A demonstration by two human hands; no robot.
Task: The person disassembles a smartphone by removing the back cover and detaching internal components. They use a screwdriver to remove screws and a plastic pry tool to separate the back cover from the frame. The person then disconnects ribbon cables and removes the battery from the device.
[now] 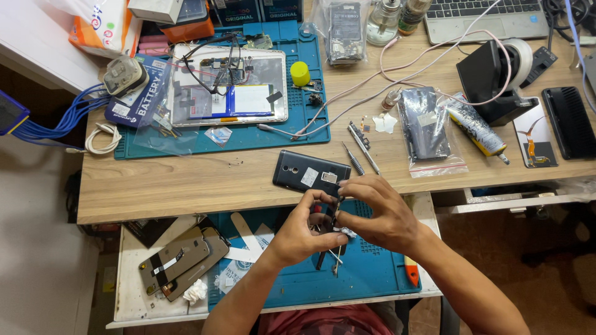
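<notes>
My left hand point(302, 229) and my right hand point(379, 211) meet over a blue work mat point(372, 276) on a pulled-out shelf, both pinching a small dark part point(335, 214) between the fingertips; its exact kind is too small to tell. Tweezers and thin tools point(332, 257) lie on the mat just below the hands. A dark grey phone point(310, 173), back up, rests on the wooden table point(186, 180) right above my hands. A small screwdriver point(354, 160) lies beside it.
An opened tablet point(230, 87) sits on a second blue mat point(248, 133) at the back. Bagged phones point(425, 127), a glue tube point(475, 127), a yellow cap point(300, 73), cables, a laptop point(484, 18) and a black phone point(569, 121) crowd the right. Two screens point(183, 260) lie lower left.
</notes>
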